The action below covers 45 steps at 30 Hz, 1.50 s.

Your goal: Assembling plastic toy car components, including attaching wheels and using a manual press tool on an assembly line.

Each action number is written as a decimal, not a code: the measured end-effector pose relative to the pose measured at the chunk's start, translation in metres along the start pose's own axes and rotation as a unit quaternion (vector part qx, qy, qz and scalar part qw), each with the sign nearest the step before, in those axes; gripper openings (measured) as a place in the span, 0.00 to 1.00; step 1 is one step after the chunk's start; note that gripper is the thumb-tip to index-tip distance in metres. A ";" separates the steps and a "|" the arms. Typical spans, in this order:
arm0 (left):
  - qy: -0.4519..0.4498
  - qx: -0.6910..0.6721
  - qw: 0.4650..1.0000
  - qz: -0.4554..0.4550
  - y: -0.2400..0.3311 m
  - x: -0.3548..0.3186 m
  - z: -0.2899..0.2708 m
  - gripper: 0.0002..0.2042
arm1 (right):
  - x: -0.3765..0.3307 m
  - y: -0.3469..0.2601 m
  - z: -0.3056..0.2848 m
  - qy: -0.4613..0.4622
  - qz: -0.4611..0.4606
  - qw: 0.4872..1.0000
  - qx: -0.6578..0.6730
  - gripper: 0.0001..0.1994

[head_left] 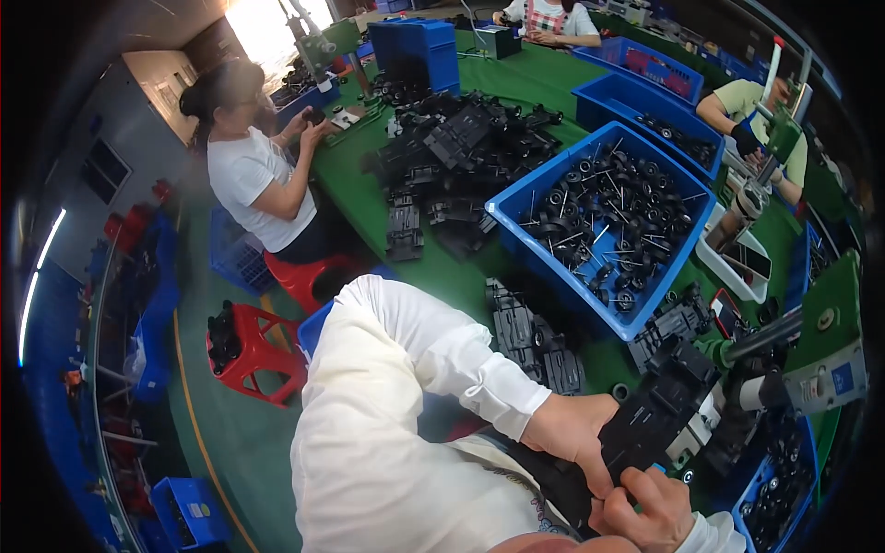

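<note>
My left hand [573,431] is closed on the near end of a black toy car chassis [659,410], its thumb along the edge. The chassis lies tilted on a metal fixture [705,419] beneath a green hand press [816,336]. Close below, my right hand [647,509] has its fingers curled in a pinch near the left thumb. What those fingers hold is hidden; a small bit of blue shows beside them. Beside the chassis, a loose black wheel ring [620,392] lies on the green table.
A blue bin [590,304] of wheels on axles stands ahead. More chassis [521,327] lie left of it, with a large pile [461,138] beyond. A blue tray of wheels [779,488] sits at right. Co-workers sit around the table; a red stool [263,355] stands at left.
</note>
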<state>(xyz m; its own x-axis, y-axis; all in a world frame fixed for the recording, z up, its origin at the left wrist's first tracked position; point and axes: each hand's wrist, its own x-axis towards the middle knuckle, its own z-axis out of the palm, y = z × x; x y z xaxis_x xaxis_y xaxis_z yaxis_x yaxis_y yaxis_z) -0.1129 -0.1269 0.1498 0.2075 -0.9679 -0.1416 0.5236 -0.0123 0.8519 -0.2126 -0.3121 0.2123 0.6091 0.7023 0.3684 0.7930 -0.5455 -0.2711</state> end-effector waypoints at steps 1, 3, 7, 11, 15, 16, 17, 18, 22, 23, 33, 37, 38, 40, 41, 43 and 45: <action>0.004 0.001 1.000 0.016 0.001 -0.003 0.000 0.17 | 0.002 0.002 0.000 -0.002 -0.007 1.000 0.002 0.11; 0.015 0.011 0.999 0.027 0.000 -0.005 -0.002 0.18 | 0.005 0.005 -0.002 -0.030 -0.029 0.999 0.012 0.10; 0.020 0.024 0.998 0.047 -0.004 -0.010 -0.007 0.18 | 0.008 0.005 0.004 -0.018 -0.029 0.999 0.014 0.10; 0.018 0.007 0.998 0.056 -0.014 -0.017 -0.012 0.18 | 0.015 0.003 0.010 -0.025 -0.026 0.998 0.048 0.09; 0.032 0.033 0.998 0.046 -0.013 -0.019 -0.031 0.17 | 0.024 0.002 0.022 0.009 0.097 0.983 0.157 0.09; 0.044 0.072 0.995 0.051 -0.010 -0.023 -0.034 0.17 | 0.022 0.015 0.031 0.015 0.051 0.989 0.134 0.10; 0.057 0.041 0.997 0.042 -0.008 -0.026 -0.037 0.17 | 0.020 0.029 0.040 0.019 0.020 0.993 0.114 0.12; 0.078 0.077 0.993 0.041 -0.003 -0.030 -0.044 0.16 | 0.019 0.041 0.044 0.001 -0.029 0.998 0.061 0.09; 0.089 0.024 0.995 0.027 0.005 -0.017 -0.061 0.16 | 0.037 0.075 0.038 0.009 -0.194 0.980 -0.037 0.05; 0.085 0.023 0.995 0.036 0.009 -0.010 -0.065 0.17 | 0.038 0.079 0.033 -0.010 -0.196 0.979 -0.057 0.05; 0.084 -0.052 0.993 -0.063 0.008 -0.022 -0.076 0.16 | 0.039 0.070 0.057 0.010 0.049 0.986 0.161 0.09; 0.084 -0.124 0.986 -0.067 -0.004 -0.036 -0.072 0.22 | 0.055 0.044 0.047 0.061 0.020 0.993 0.098 0.08; 0.091 -0.096 0.990 -0.041 -0.002 -0.040 -0.067 0.26 | 0.055 0.045 0.049 0.056 0.005 0.995 0.081 0.08; 0.102 -0.044 0.994 0.007 -0.013 -0.036 -0.069 0.24 | 0.044 0.047 0.059 -0.002 -0.014 1.000 0.000 0.08; 0.092 -0.015 0.996 0.002 -0.015 -0.034 -0.073 0.25 | 0.039 0.049 0.059 -0.065 -0.012 0.997 -0.028 0.12; 0.082 -0.033 0.996 -0.006 -0.012 -0.031 -0.080 0.25 | 0.046 0.055 0.065 -0.010 0.011 1.000 -0.010 0.11; 0.092 -0.064 0.994 0.016 -0.007 -0.027 -0.077 0.23 | 0.054 0.053 0.063 0.058 0.065 0.996 0.016 0.12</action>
<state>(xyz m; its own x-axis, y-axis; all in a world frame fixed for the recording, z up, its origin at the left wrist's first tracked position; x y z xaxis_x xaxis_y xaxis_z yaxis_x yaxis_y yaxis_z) -0.0584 -0.0816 0.1089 0.3667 -0.9053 -0.2146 0.6127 0.0614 0.7879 -0.1373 -0.2747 0.1616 0.7027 0.5687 0.4276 0.7088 -0.6117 -0.3512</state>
